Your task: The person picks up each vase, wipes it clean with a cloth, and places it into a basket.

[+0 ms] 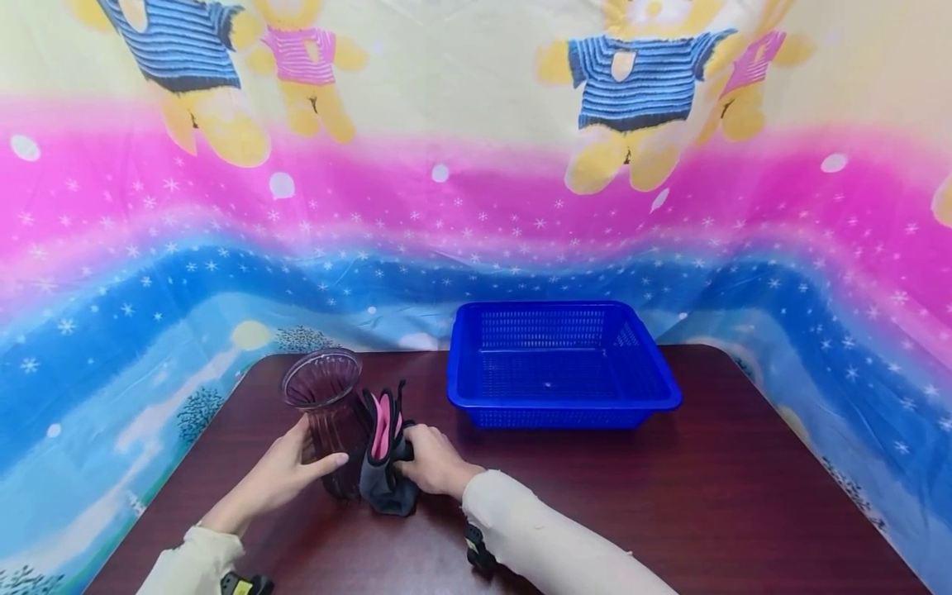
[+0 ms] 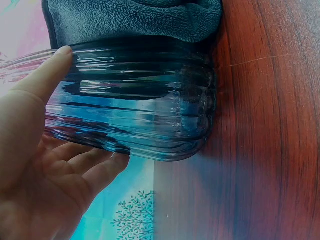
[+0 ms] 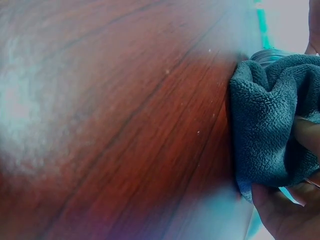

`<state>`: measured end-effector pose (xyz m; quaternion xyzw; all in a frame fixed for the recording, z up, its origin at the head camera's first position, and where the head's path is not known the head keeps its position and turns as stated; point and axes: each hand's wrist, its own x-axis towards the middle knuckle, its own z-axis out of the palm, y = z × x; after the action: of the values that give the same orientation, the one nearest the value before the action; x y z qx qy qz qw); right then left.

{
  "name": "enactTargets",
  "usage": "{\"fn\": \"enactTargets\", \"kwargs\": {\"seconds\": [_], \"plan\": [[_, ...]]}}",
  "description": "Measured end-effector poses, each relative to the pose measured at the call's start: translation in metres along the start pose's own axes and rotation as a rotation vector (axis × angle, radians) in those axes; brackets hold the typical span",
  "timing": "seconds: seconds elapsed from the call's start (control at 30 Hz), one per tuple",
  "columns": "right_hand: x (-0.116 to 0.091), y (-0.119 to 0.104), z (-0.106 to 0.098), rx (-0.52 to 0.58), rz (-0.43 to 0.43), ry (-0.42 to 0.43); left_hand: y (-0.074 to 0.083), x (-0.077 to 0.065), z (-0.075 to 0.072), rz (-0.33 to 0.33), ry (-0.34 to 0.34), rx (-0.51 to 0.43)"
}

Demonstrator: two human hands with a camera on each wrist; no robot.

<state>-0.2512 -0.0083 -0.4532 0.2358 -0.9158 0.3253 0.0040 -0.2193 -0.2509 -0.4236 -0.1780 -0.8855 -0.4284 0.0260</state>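
Note:
A purple-tinted ribbed glass vase (image 1: 331, 434) with a flared rim stands upright on the left of the table. My left hand (image 1: 277, 473) grips its side, the thumb (image 2: 56, 67) on the near face and the fingers round the opposite side. Against the vase's right side lies a dark grey, fluffy cleaning cloth (image 1: 388, 489) with black edging and pink inner folds. My right hand (image 1: 437, 463) pinches this bunched cloth, and in the right wrist view its fingers sink into the grey folds (image 3: 262, 125). The cloth hides part of the vase there.
A blue plastic basket (image 1: 565, 418) with perforated walls stands at the back, right of the vase. The dark red wooden table (image 1: 669, 512) has rounded far corners. Behind it hangs a printed curtain (image 1: 446, 215) with bears and snowflakes.

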Motion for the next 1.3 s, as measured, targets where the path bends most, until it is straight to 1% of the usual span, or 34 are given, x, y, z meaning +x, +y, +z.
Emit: {"fn": "enactTargets", "kwargs": {"seconds": [0.3, 0.43, 0.7, 0.83, 1.0, 1.17, 1.3], "plan": [[0.004, -0.002, -0.004, 0.096, -0.037, 0.003, -0.001, 0.000, 0.000, -0.025, -0.005, 0.003], [0.005, -0.005, -0.009, 0.116, -0.054, 0.011, -0.002, 0.000, 0.000, -0.033, -0.012, 0.010], [0.010, -0.020, -0.023, 0.167, -0.064, 0.013, -0.002, 0.000, -0.002, 0.000, -0.033, -0.014], [0.013, -0.029, -0.032, 0.178, -0.080, 0.028, -0.003, 0.000, -0.002, -0.002, -0.031, -0.001], [0.016, -0.040, -0.040, 0.177, -0.111, 0.059, -0.005, -0.001, -0.002, 0.011, -0.026, 0.010], [0.018, -0.051, -0.050, 0.183, -0.131, 0.076, -0.006, -0.001, -0.003, 0.018, -0.033, -0.010], [0.018, -0.057, -0.056, 0.177, -0.136, 0.080, -0.004, -0.001, -0.003, 0.014, -0.046, -0.045]]}}
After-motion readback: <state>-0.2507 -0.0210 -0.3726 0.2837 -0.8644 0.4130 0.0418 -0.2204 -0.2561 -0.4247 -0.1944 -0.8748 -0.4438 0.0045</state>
